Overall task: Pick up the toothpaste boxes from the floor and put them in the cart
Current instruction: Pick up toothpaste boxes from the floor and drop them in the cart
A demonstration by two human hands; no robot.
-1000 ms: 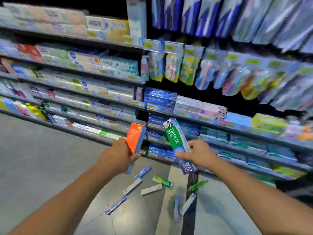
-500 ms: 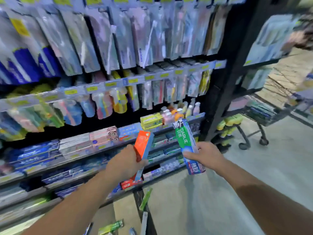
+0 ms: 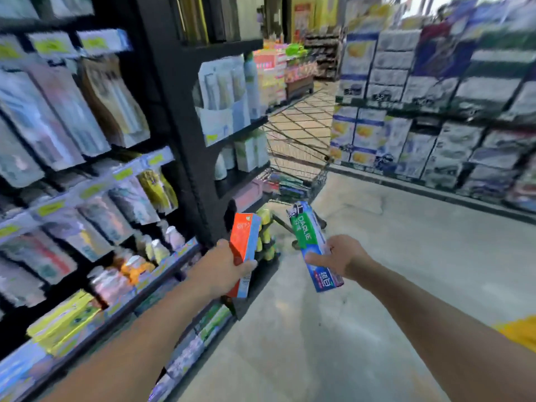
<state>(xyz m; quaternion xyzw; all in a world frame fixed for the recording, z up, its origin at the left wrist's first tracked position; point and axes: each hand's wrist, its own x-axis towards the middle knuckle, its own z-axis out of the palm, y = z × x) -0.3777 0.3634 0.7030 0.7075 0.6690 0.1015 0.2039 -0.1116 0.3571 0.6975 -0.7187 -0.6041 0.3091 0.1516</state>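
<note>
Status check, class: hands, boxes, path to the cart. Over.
Left hand grips orange box. Right hand grips green Darlie box. Cart ahead, floor between looks open.

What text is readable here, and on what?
"DARLIE": green box in right hand.
Chinese characters on its blue end: too blurred.
Orange box in left hand: print unreadable.
Shelf tags: blurred.

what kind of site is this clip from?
Almost certainly a supermarket aisle, toiletries section: black metal shelving with yellow price tags, hanging blister-packed toothbrushes, and a wire shopping cart ahead, with stacked boxed goods across the aisle.
</note>
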